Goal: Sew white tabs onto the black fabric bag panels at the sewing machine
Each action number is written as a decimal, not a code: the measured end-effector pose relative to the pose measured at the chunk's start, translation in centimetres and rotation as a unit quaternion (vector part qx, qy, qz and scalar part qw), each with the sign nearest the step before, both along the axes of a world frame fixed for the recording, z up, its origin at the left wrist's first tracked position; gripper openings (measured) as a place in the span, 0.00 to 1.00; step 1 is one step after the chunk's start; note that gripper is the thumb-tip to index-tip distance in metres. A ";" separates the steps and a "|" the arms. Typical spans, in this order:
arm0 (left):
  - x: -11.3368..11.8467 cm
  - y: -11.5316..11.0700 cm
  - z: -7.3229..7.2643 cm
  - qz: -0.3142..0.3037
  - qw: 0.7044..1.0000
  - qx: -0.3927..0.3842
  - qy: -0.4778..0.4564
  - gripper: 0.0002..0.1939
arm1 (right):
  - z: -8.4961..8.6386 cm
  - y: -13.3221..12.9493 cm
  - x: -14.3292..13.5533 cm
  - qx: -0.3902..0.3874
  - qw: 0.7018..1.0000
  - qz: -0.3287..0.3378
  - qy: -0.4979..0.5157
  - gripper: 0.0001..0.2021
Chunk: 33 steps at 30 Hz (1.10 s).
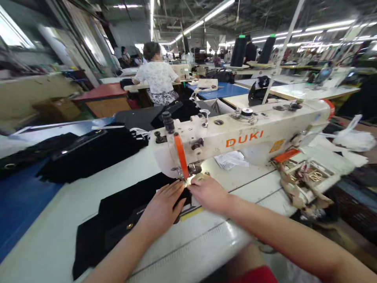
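Steadying step at sewing machine [241, 131]: left hand [161, 210] open, flat on black fabric [118, 204] that reaches toward counter's [203, 251] near edge, right hand [210, 194] bunched beside stitching spot, can't tell if gripping; any move calls for clear fingertips.

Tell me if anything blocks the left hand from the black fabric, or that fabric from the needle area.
Nothing visible does. The left hand rests on the black fabric, which reaches the sewing machine's lit needle area. There, its fingers and the right hand hide close detail.
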<state>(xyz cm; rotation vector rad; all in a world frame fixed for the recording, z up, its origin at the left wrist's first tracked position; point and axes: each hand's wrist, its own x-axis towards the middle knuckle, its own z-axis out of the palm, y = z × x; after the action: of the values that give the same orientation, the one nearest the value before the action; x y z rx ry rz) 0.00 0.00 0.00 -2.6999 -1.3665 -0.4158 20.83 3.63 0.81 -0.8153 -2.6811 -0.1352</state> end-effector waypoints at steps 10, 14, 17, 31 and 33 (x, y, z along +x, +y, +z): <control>0.3 1.9 0.2 0.024 1.000 -0.015 0.003 0.23 | -0.5 0.0 0.2 -0.017 0.999 -0.028 0.022 0.08; -0.3 0.5 0.3 0.036 0.999 -0.032 0.007 0.23 | -0.3 -0.5 0.6 -0.006 0.998 -0.028 0.052 0.07; -1.1 -1.8 0.7 0.034 0.998 -0.038 0.030 0.23 | -0.2 -0.8 0.8 0.010 0.996 -0.009 0.089 0.07; -11.3 -12.6 2.7 0.193 0.976 -0.069 0.076 0.24 | -0.5 -2.8 1.4 -0.035 0.983 0.054 0.170 0.09; -13.8 -11.1 5.2 0.288 0.951 -0.096 0.062 0.22 | -0.6 -2.8 1.3 -0.045 0.982 0.053 0.176 0.09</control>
<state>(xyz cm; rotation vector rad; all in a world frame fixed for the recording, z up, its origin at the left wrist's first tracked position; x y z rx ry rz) -13.80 -11.10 5.19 -2.2403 -2.1337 -0.0611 22.11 0.78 0.21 -0.6493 -2.4000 0.1449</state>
